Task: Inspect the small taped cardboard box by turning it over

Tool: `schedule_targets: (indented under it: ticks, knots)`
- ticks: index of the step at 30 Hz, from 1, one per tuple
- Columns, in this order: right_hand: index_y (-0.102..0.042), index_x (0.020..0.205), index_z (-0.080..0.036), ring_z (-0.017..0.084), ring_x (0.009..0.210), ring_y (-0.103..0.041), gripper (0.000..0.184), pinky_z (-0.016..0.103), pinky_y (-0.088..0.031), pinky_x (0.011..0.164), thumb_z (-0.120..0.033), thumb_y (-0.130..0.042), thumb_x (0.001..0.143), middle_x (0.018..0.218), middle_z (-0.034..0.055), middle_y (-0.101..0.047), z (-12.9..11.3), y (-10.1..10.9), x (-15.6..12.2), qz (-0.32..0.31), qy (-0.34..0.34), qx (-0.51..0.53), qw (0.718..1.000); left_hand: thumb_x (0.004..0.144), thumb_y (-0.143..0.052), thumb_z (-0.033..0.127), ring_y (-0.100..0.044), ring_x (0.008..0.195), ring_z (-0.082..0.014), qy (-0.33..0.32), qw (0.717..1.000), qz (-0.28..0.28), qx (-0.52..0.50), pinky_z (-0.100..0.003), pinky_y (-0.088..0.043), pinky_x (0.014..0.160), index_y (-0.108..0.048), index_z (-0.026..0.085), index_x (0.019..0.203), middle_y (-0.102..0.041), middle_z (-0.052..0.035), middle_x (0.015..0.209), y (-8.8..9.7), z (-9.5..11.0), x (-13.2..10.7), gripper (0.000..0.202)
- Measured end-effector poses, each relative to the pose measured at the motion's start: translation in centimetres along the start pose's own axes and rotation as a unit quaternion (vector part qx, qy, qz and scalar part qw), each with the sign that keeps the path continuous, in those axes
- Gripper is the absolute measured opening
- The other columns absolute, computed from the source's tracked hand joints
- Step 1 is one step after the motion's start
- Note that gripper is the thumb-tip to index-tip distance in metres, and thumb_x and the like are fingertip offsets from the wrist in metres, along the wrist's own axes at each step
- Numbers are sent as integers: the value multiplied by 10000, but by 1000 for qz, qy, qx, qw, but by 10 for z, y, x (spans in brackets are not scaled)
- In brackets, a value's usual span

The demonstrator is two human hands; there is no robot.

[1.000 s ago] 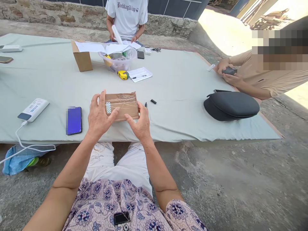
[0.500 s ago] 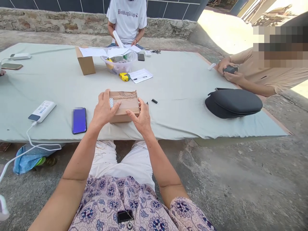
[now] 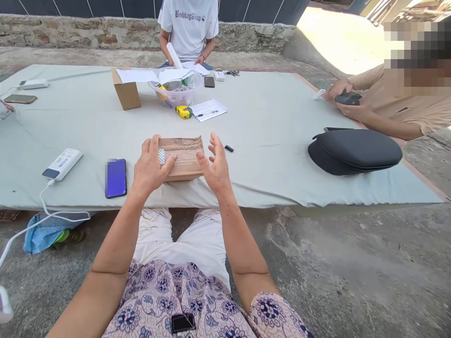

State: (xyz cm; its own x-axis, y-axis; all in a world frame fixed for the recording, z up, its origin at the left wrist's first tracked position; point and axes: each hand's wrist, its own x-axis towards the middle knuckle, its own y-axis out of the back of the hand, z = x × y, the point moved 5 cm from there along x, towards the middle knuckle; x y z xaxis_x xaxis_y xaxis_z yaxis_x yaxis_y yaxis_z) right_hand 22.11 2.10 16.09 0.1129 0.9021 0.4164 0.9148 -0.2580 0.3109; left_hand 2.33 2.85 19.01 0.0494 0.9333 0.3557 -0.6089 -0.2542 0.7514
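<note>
A small brown cardboard box (image 3: pixel 186 164) stands on the cloth-covered table in front of me, with tape across its top and a patterned label on its left part. My left hand (image 3: pixel 151 162) grips its left side, thumb lying over the top. At the box's right edge, my right hand (image 3: pixel 215 164) has its fingers apart and raised, holding nothing; whether the thumb still touches the box I cannot tell. Just right of that hand lies a small black cap-like piece (image 3: pixel 229 148).
Left of the box lie a phone (image 3: pixel 116 178) and a white power bank (image 3: pixel 62 164) with a cable. Farther back are an open carton (image 3: pixel 127 96), a plastic basin (image 3: pixel 178 97), a yellow tape measure (image 3: pixel 183 111) and paper (image 3: pixel 210 111). A black case (image 3: pixel 355 151) sits right. Other people sit around.
My right hand has let go of the box's right side and opened, moving slightly right. My left hand stays on the box. The view has shifted slightly.
</note>
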Motion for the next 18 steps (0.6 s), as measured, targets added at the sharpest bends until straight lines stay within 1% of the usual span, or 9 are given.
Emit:
schedule_targets:
  ticks: [3,6,9,12,15,17,18]
  knots:
    - [-269,1555,-292,295,1502,-348,742,571,-355,1204,-717,-365,953,1618,107,-349,-6,-6,9,-20,7,17,1000,888,-584,545,-465,1373,-386,-4,1000,2,2,-509,-531,985,-404,229,1446,-467,-177,1468,0,0,-4,666]
    - [-298,1549,-266,260,1519,-336,734,528,-322,1244,-716,-299,970,1631,96,-343,-8,-11,11,-20,-5,42,999,887,-591,524,-461,1380,-382,-5,1000,7,12,-501,-535,977,-393,210,1451,-452,-186,1485,1,2,-10,675]
    - [-367,1523,-243,268,1483,-399,743,518,-346,1234,-725,-339,957,1589,114,-419,-7,-15,7,-28,-25,51,998,910,-564,516,-476,1370,-371,-10,1000,14,16,-487,-543,963,-393,191,1447,-459,-195,1479,1,3,-17,650]
    - [-410,1498,-222,284,1440,-452,742,518,-378,1213,-717,-399,945,1524,136,-501,-2,-19,5,-32,-39,39,998,932,-534,530,-496,1355,-357,-16,999,27,9,-473,-544,962,-416,200,1426,-484,-188,1458,1,3,-20,606]
    - [-420,1485,-206,284,1424,-469,709,520,-382,1211,-676,-430,953,1508,144,-516,0,-21,5,-30,-30,25,999,930,-539,545,-510,1344,-343,-31,998,48,5,-461,-536,983,-434,215,1409,-500,-176,1442,1,3,-20,591]
    - [-443,1462,-196,288,1425,-467,665,536,-368,1220,-624,-472,954,1509,150,-511,-9,-14,2,-8,-7,8,1000,927,-545,549,-515,1339,-341,-33,998,51,8,-468,-532,995,-435,217,1406,-506,-171,1434,1,3,-20,593]
    - [-464,1443,-196,290,1433,-458,628,545,-358,1226,-585,-503,951,1509,150,-509,-19,-7,-2,18,13,-1,1000,925,-547,550,-516,1338,-342,-30,998,48,10,-474,-532,997,-435,217,1405,-507,-170,1432,1,3,-20,595]
